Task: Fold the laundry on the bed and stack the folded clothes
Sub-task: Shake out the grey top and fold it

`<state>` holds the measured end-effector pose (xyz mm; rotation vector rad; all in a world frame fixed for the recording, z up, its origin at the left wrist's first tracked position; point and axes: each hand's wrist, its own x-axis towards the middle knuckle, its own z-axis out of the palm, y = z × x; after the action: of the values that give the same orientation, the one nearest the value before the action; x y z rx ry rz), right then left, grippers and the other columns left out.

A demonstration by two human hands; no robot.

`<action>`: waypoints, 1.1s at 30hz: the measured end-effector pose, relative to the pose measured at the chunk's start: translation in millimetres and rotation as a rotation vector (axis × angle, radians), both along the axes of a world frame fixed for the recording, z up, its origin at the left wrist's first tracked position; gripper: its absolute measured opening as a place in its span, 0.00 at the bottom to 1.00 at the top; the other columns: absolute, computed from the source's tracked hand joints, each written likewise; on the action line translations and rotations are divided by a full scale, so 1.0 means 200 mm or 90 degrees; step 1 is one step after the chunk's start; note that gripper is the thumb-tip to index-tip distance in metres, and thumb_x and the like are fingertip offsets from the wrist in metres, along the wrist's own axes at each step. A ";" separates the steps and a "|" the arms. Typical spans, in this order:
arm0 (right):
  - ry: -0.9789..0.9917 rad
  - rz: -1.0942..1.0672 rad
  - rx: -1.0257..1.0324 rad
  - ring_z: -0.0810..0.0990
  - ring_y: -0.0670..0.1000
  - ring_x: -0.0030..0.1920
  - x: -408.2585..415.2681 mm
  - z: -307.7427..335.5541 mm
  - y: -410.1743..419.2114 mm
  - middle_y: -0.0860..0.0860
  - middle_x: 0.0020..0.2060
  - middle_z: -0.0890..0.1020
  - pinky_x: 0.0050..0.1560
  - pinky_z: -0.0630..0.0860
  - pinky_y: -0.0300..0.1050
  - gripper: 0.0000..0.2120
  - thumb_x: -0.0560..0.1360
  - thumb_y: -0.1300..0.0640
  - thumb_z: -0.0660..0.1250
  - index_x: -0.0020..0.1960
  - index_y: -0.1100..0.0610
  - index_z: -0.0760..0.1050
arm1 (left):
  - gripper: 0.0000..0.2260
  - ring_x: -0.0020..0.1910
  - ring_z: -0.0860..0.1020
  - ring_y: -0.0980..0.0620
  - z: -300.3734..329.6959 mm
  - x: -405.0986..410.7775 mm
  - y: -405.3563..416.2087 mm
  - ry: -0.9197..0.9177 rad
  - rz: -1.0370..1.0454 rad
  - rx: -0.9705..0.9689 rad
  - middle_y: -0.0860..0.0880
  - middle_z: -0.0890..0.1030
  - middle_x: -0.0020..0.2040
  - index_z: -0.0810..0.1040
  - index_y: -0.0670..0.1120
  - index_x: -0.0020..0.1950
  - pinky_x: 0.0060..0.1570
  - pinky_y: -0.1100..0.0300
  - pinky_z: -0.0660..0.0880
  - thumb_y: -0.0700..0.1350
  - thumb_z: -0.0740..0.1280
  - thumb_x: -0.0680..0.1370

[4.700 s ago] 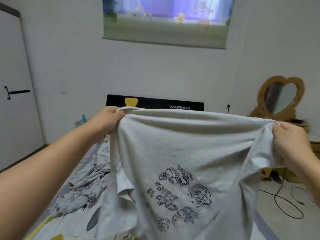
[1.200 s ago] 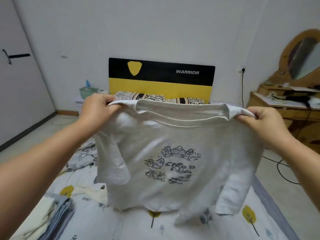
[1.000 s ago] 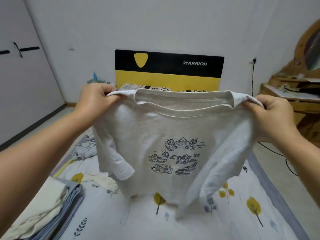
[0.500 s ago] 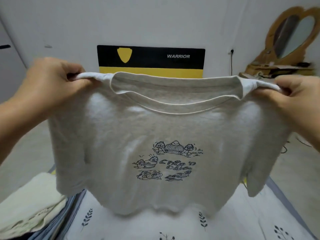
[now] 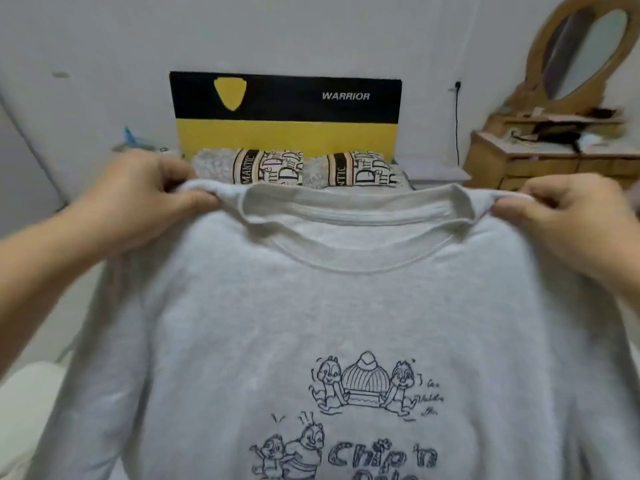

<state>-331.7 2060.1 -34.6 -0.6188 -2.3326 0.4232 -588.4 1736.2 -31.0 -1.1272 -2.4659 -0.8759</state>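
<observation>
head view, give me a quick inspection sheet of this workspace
Surface: bed hidden behind the shirt; two patterned pillows show at its head.
Job's things: grey t-shirt held up, print facing the camera; pale folded cloth at lower left.
Clutter: dark items on the wooden dresser.
Grippers: left hand and right hand each pinch a shoulder.
Cables: black cord hanging down the wall.
Surroundings: black-and-yellow headboard, heart-shaped mirror.
</observation>
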 end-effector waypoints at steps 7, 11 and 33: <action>-0.193 -0.022 -0.133 0.74 0.55 0.33 -0.33 -0.99 0.33 0.52 0.26 0.74 0.36 0.69 0.51 0.17 0.75 0.52 0.67 0.30 0.57 0.70 | 0.10 0.34 0.73 0.47 -0.99 -0.24 0.42 -0.145 0.047 -0.160 0.48 0.76 0.30 0.77 0.45 0.35 0.32 0.56 0.64 0.48 0.68 0.75; -0.299 -0.053 -0.138 0.78 0.59 0.42 -0.45 -1.47 0.46 0.55 0.35 0.80 0.39 0.72 0.50 0.14 0.78 0.49 0.61 0.38 0.55 0.73 | 0.12 0.35 0.74 0.50 -1.46 -0.31 0.58 -0.209 0.069 -0.183 0.49 0.77 0.32 0.75 0.45 0.34 0.34 0.55 0.65 0.47 0.66 0.77; -0.341 -0.029 0.023 0.59 0.64 0.72 -1.10 -2.65 0.62 0.67 0.71 0.62 0.68 0.59 0.61 0.29 0.75 0.52 0.64 0.72 0.64 0.62 | 0.23 0.67 0.65 0.31 -2.72 -0.55 1.13 -0.033 0.150 -0.245 0.31 0.65 0.69 0.67 0.35 0.69 0.67 0.40 0.61 0.38 0.65 0.74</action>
<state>-551.7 2184.4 -564.9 -0.8473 -2.8144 0.2080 -698.6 1962.5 -575.3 -0.9007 -2.8161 -0.3760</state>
